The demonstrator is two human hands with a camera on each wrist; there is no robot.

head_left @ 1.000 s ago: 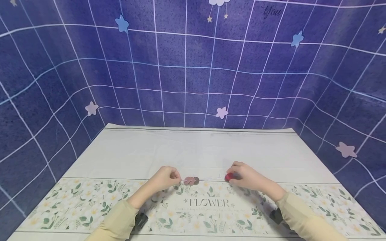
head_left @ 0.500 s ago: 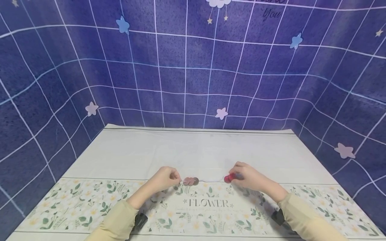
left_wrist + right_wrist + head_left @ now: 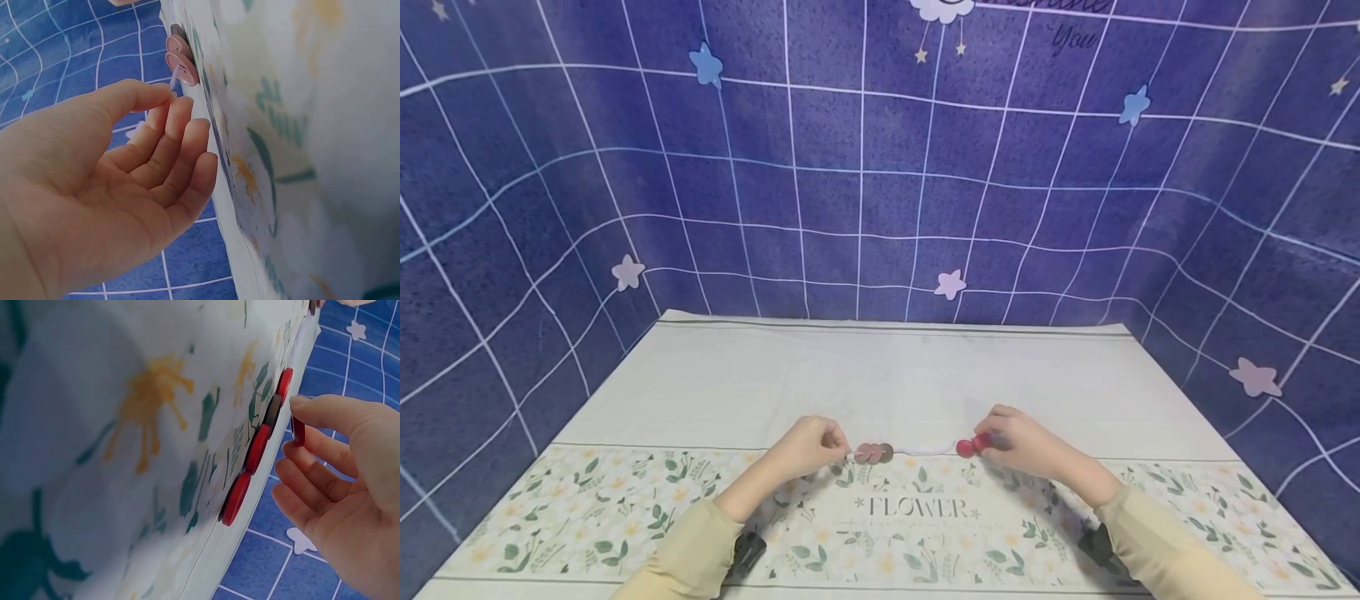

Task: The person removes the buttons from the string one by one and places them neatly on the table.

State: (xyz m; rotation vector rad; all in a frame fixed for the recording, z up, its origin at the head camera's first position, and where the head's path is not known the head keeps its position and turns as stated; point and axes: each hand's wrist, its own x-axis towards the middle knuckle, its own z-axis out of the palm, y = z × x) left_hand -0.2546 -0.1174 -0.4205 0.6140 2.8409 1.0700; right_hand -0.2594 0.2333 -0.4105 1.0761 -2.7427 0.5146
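My left hand [image 3: 811, 442] pinches the end of a pale string [image 3: 175, 76] between thumb and forefinger, the other fingers loosely curled. Close to these fingertips, two overlapping pink buttons [image 3: 868, 453] and a brown button [image 3: 887, 452] sit on the string. From there the string runs right across the cloth in a slack curve. Thumb and fingers of my right hand [image 3: 1018, 440] pinch a red button [image 3: 298, 429], seen edge-on in the right wrist view. Another red button [image 3: 964, 449] lies just left of that hand, at the string's right end.
By the right hand, the right wrist view shows a dark button [image 3: 273, 411] and two more red buttons, the nearer red button [image 3: 236, 500] lowest. A white cloth [image 3: 880, 367] with a floral band covers the table. Blue gridded curtains [image 3: 880, 200] stand behind and at both sides.
My right hand has shifted slightly right with its red button, and the other red button now shows apart from it. The string hangs slacker. My left hand has barely moved.
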